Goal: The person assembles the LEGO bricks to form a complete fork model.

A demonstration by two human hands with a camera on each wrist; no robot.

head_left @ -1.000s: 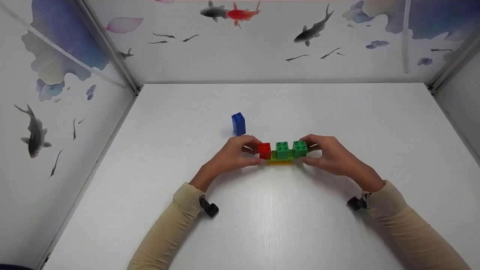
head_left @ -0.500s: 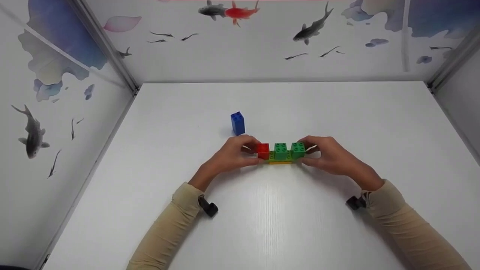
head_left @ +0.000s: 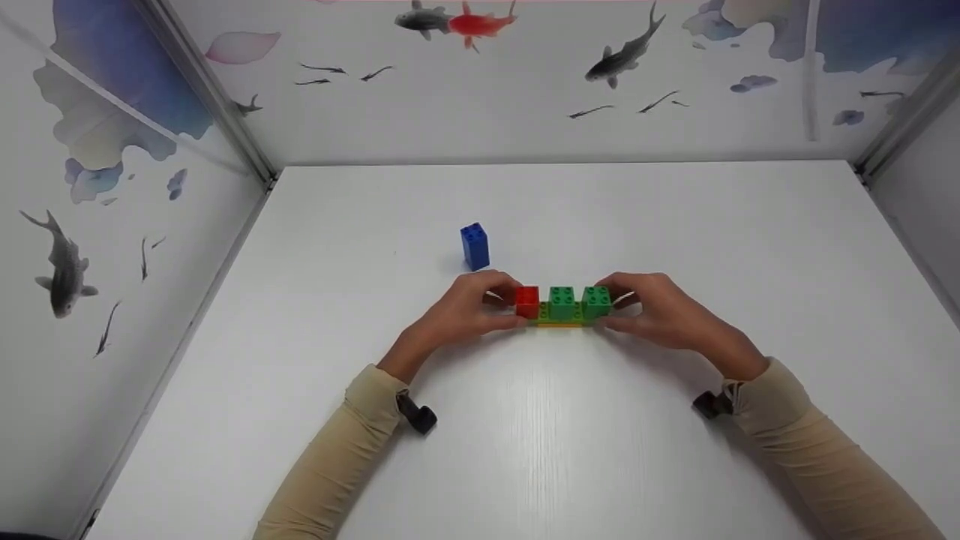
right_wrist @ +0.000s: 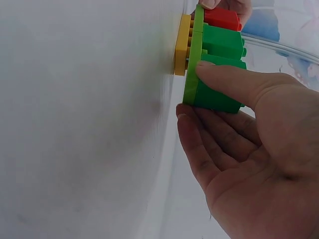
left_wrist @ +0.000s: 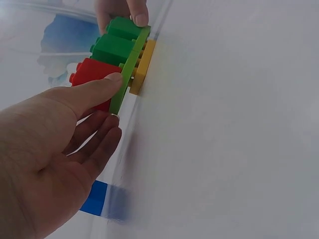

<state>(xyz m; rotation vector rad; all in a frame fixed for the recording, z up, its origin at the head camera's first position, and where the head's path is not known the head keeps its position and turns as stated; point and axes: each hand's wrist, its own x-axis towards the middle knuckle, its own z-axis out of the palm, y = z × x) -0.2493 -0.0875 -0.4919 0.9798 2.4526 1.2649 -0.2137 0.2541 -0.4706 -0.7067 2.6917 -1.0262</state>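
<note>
Between my hands is a row of toy bricks on a long lime-green plate [left_wrist: 124, 82]: a red brick [head_left: 527, 302] at the left end, a green brick [head_left: 561, 302] in the middle, another green brick [head_left: 597, 301] at the right end. My left hand [head_left: 469, 304] pinches the red end, thumb against brick and plate. The right-end green brick and the plate below are pinched by my right hand [head_left: 652, 311]. Beneath the plate's middle lies a shorter yellow plate [right_wrist: 183, 46]. Its studs show in a narrow gap under the lime one; whether they join is unclear.
A tall blue brick [head_left: 475, 247] stands upright behind my left hand. The white table [head_left: 540, 435] meets walls with painted fish at the back and left. Each wrist wears a small black camera mount [head_left: 420, 416].
Both hands keep their grip on the brick row. The row has shifted very slightly left in the head view, along with the whole scene; a little less of the yellow plate shows.
</note>
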